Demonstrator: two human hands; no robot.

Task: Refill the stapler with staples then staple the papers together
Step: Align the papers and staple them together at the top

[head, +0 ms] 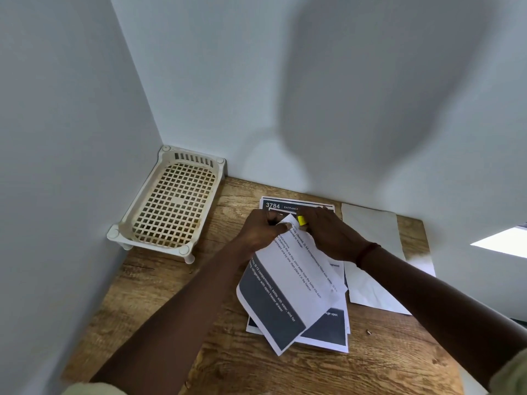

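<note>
From my remote seat: the papers [293, 280] lie fanned on the table [199, 309], their top edge at the wall [313, 109], with bare wood in front and to their left. The left hand [263, 228] pinches their top corner. The right hand [328, 232] curls round the yellow stapler [301, 220] there. A tray [171, 206] sits well left of the papers, a sheet [370, 223] just right.

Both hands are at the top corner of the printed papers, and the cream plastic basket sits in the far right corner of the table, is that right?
Not quite: the head view shows the basket in the far left corner of the table, against both walls. The rest holds: the left hand and the right hand, with a yellow stapler, are at the top corner of the papers.
</note>
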